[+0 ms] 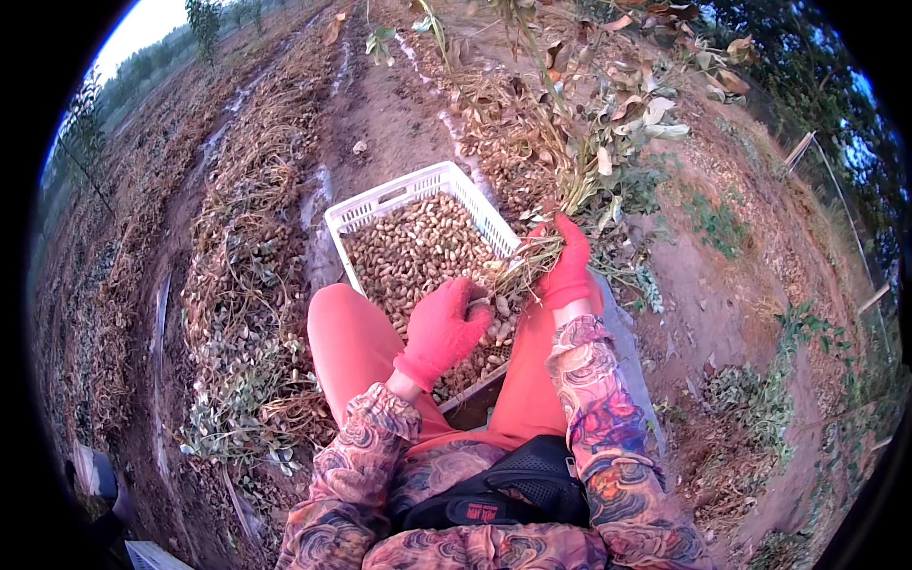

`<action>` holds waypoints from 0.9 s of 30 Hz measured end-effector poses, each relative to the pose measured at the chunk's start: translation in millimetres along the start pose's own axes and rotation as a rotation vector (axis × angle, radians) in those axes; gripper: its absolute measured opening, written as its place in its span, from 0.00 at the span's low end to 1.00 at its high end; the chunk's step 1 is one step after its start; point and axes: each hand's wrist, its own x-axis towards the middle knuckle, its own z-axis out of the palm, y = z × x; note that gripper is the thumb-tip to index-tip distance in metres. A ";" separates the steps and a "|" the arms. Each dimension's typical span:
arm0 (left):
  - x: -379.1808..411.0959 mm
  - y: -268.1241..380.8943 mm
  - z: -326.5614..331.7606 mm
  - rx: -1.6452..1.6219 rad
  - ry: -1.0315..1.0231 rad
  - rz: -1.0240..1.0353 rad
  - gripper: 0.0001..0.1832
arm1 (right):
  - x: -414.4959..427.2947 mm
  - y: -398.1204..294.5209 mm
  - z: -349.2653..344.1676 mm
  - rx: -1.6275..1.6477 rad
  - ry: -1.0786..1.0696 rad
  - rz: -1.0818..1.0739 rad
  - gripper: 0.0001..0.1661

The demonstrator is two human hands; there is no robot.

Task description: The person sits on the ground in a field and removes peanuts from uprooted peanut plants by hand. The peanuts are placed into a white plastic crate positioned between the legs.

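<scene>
A white plastic crate [491, 214] stands between the knees, holding many unshelled peanuts [420, 242]. My right hand [568, 263], in a red glove, closes around the root end of a bunch of peanut plants [584, 171], whose leafy tops point away from me. Roots and a few pods hang from that bunch over the crate's right side. My left hand [447, 328], gloved in red too, is curled above the crate's near part, a little left of the roots, with what looks like a peanut at its fingertips.
Rows of pulled peanut plants [249, 242] lie on the soil at the left. Strips of plastic film [160, 320] run between them. Part of another white crate [153, 556] shows at the bottom left. Green weeds [755, 399] grow at the right, near a fence.
</scene>
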 end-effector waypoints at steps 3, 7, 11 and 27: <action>-18.0 12.6 -18.6 -0.083 -0.012 -0.016 0.10 | 4.0 -1.4 7.6 0.083 0.127 -0.030 0.13; -9.2 1.8 -44.2 -0.327 0.147 -0.119 0.10 | 10.1 -13.4 4.2 0.138 0.133 -0.035 0.12; 24.9 -55.7 -49.3 0.462 -0.083 0.337 0.32 | 3.0 -0.8 11.0 0.156 0.123 -0.005 0.13; 64.4 -92.6 -45.4 -0.760 -0.474 0.067 0.40 | -17.1 42.9 81.9 -0.502 -0.516 0.062 0.24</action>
